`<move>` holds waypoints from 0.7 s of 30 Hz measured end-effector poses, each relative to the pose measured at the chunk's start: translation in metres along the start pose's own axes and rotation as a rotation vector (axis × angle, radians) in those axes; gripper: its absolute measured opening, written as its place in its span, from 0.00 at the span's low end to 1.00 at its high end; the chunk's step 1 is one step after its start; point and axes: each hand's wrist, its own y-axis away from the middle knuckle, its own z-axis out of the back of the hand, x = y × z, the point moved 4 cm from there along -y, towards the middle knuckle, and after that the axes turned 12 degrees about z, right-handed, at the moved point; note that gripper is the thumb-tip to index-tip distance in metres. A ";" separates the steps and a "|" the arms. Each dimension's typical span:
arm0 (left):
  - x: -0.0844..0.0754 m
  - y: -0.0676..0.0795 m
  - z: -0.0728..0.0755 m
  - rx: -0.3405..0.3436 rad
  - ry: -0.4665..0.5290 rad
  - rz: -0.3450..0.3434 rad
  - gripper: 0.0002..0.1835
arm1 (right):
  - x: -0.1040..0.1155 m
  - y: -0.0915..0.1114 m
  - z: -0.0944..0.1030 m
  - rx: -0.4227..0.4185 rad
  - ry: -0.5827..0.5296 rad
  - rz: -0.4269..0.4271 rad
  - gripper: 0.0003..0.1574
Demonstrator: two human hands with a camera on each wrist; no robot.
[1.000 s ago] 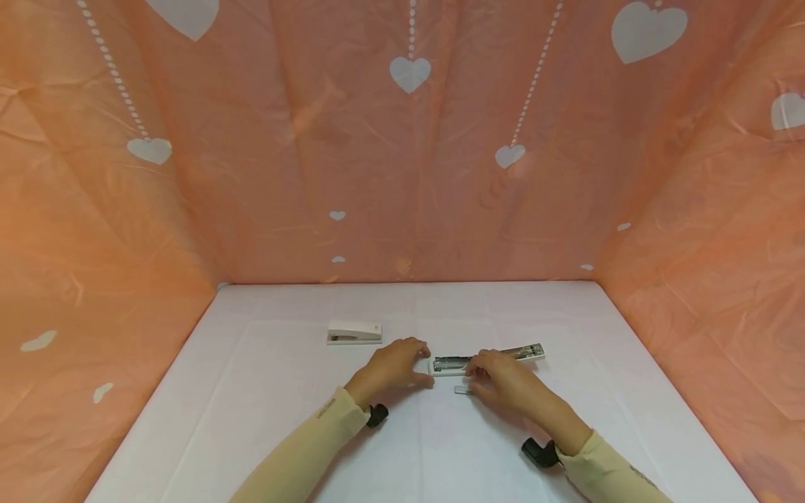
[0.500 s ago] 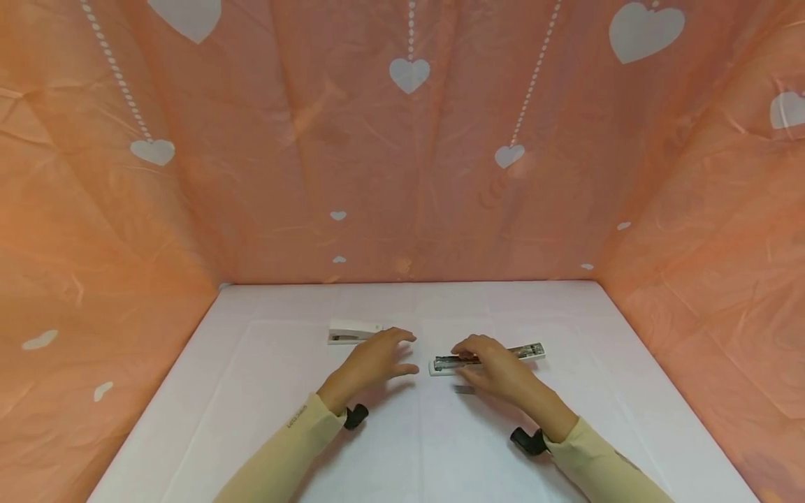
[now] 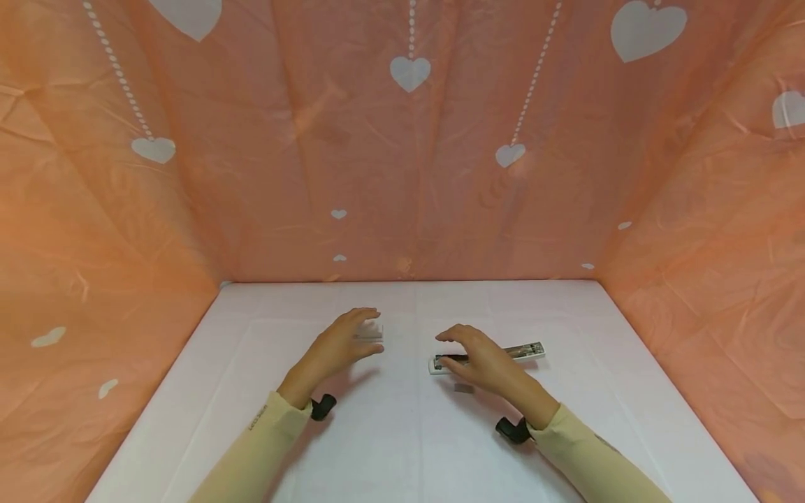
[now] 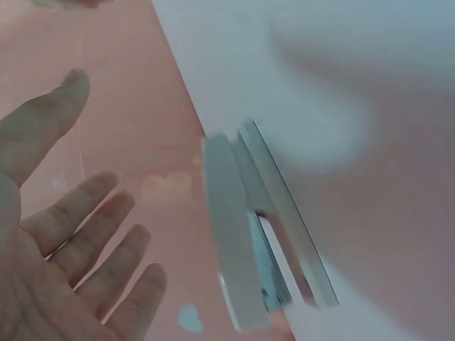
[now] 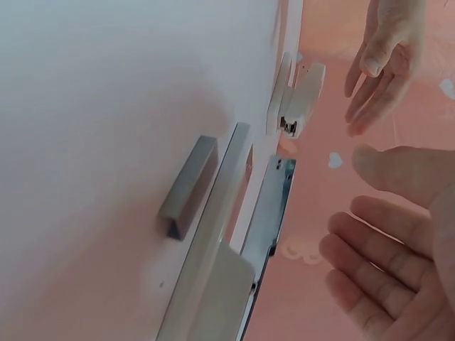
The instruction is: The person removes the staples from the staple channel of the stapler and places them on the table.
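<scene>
My left hand (image 3: 335,344) hovers in front of the small white stapler (image 3: 376,334), hiding most of it in the head view. The left wrist view shows that stapler (image 4: 234,234) whole, its top lying over its base, apart from my spread fingers. My right hand (image 3: 486,358) hangs over a second white stapler (image 3: 531,351), which is opened out flat with its metal magazine showing. Both hands hold nothing. Beside the opened stapler, on the near side, lies a short grey strip of staples (image 3: 464,388), seen as a channel-shaped bar (image 5: 190,186) in the right wrist view.
A white-covered table (image 3: 402,447) bears everything. Orange cloth with white hearts (image 3: 402,175) stands behind it and along both sides.
My left hand has moved left, away from the opened stapler to the other one. My right hand has lifted off the opened stapler and shifted slightly left. The staplers and staples stay put.
</scene>
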 end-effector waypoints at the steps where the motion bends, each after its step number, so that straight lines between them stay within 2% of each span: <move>1: 0.004 0.001 0.003 -0.001 0.018 0.011 0.39 | 0.000 -0.002 -0.001 0.004 0.003 -0.009 0.22; 6: 0.021 0.004 0.015 -0.026 0.046 0.020 0.40 | 0.003 -0.015 -0.006 0.002 0.019 -0.016 0.24; 13: 0.049 -0.002 0.027 -0.075 0.006 -0.008 0.40 | 0.005 -0.031 -0.015 -0.048 -0.015 0.014 0.25; 21: 0.079 -0.005 0.039 -0.069 0.002 0.015 0.43 | 0.015 -0.058 -0.027 -0.086 -0.023 0.038 0.26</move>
